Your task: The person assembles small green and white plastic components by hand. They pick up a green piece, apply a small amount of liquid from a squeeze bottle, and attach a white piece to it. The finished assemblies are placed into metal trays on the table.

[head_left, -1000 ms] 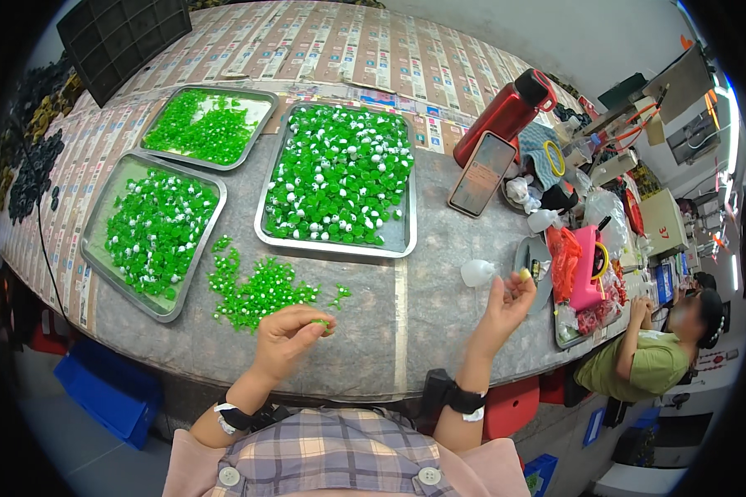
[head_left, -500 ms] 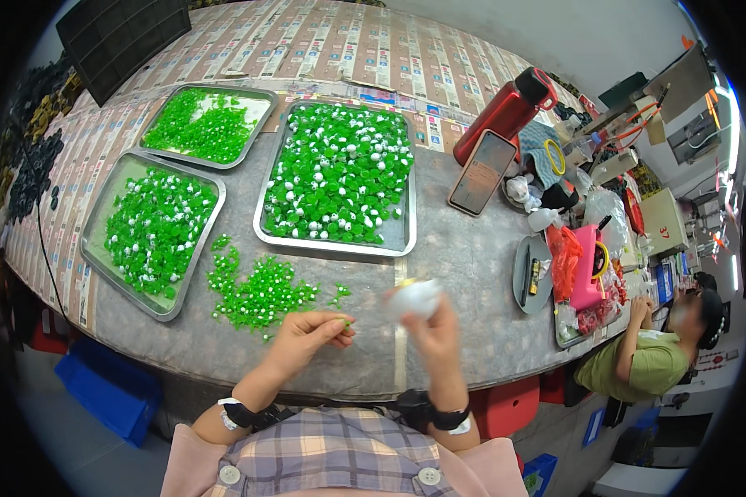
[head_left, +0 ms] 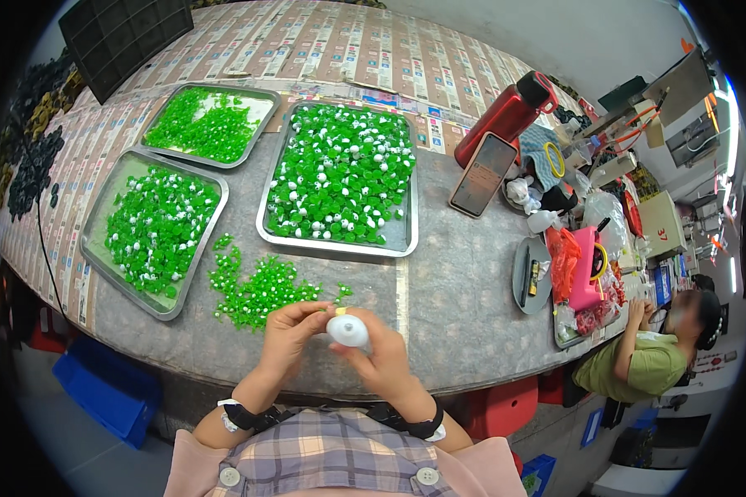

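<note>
Near the front edge of the grey table (head_left: 472, 331), both hands meet over one small white rounded piece (head_left: 347, 330), maybe a cap or a little bottle. The right hand (head_left: 380, 360) grips it from below with curled fingers; the left hand (head_left: 294, 331) closes its fingertips on a tiny part at the top of it. The piece looks like smooth plastic, light and stiff, probably a bit slippery, so a hold around its widest part seems safest. Just beside the left hand lies a loose heap of small green beads (head_left: 261, 290), glossy and hard, which would roll easily. Farther back, three shallow metal trays (head_left: 406, 240) hold more green pieces, some mixed with white.
</note>
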Available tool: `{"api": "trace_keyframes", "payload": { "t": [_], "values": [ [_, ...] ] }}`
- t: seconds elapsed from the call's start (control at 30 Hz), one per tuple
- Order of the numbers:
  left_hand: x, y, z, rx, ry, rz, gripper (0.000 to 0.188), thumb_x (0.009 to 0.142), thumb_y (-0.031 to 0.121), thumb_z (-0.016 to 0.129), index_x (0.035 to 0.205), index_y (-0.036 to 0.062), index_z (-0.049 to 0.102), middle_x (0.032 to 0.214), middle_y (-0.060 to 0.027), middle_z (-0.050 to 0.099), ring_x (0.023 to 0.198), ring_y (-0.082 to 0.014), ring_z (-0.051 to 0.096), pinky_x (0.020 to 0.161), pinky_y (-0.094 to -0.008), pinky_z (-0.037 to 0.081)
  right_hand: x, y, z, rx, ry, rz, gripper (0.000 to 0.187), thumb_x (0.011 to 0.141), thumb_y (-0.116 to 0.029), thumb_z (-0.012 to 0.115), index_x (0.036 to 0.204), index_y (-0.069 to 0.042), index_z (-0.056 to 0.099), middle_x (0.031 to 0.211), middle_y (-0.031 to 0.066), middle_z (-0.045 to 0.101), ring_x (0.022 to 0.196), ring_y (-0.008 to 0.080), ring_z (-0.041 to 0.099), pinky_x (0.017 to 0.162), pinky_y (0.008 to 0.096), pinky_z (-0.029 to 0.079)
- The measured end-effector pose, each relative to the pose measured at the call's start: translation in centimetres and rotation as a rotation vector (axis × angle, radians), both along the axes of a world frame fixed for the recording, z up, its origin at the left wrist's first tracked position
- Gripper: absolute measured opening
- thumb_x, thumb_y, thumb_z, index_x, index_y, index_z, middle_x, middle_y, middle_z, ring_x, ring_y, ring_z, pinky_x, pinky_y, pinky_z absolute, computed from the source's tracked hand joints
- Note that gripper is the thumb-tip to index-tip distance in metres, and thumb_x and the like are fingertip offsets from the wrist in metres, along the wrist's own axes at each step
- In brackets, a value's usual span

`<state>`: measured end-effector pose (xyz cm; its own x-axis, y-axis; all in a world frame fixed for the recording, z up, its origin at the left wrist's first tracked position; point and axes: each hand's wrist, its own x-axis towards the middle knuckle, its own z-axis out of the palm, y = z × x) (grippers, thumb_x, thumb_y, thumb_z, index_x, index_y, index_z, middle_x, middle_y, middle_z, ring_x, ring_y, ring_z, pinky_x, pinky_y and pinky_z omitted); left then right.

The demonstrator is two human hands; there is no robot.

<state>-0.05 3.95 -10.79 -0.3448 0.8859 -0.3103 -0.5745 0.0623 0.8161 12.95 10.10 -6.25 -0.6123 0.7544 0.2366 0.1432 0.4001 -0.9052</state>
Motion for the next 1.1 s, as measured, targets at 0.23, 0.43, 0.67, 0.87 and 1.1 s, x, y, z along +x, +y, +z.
{"api": "trace_keyframes", "payload": {
  "t": [0.23,0.43,0.67,0.87,1.1],
  "values": [
    [-0.5,-0.1,0.7,-0.014,-0.068,-0.071,0.011,0.076,0.007,0.058,0.084,0.0025,0.054,0.073,-0.0054,0.058,0.064,-0.0119,0.057,0.061,-0.0254,0.049,3.7,2.2,1.5,-0.196,0.274,-0.312,0.043,0.064,-0.024,0.071,0.096,-0.002,0.051,0.085,0.0048,0.056,0.074,0.013,0.053,0.066,0.0239,0.042],
    [-2.5,1.2,2.1,0.024,-0.26,-0.118,0.011,0.075,0.008,0.059,0.084,0.0032,0.056,0.076,-0.007,0.059,0.065,-0.0119,0.057,0.061,-0.0246,0.049,3.9,2.9,3.6,0.017,0.532,-0.598,0.054,0.059,-0.04,0.074,0.087,-0.002,0.046,0.078,0.0016,0.043,0.07,0.0098,0.045,0.06,0.0204,0.038],
    [-1.0,0.4,2.6,-0.015,-0.385,-0.243,0.011,0.076,0.008,0.058,0.087,0.0036,0.056,0.077,-0.0072,0.059,0.065,-0.0122,0.057,0.062,-0.0251,0.05,3.2,2.4,3.8,0.031,0.546,-0.617,0.061,0.057,-0.045,0.073,0.091,-0.005,0.041,0.076,0.0014,0.038,0.069,0.0108,0.04,0.062,0.0236,0.035],
    [-0.9,0.1,2.0,0.016,-0.432,-0.261,0.009,0.077,0.009,0.058,0.085,0.0043,0.056,0.076,-0.0051,0.059,0.066,-0.011,0.057,0.064,-0.0245,0.049,3.1,1.7,2.3,0.108,0.475,-0.576,0.063,0.063,-0.055,0.063,0.087,-0.003,0.037,0.076,0.0033,0.037,0.067,0.0138,0.043,0.066,0.0252,0.039],
    [-0.8,0.2,2.0,0.011,-0.46,-0.257,0.008,0.076,0.009,0.059,0.081,0.0057,0.055,0.075,-0.0054,0.058,0.064,-0.0115,0.057,0.06,-0.0245,0.049,1.3,0.7,2.2,0.275,0.388,-0.567,0.062,0.06,-0.057,0.062,0.08,-0.004,0.038,0.068,0.0019,0.037,0.058,0.0133,0.041,0.054,0.0269,0.036]
  ]
}}
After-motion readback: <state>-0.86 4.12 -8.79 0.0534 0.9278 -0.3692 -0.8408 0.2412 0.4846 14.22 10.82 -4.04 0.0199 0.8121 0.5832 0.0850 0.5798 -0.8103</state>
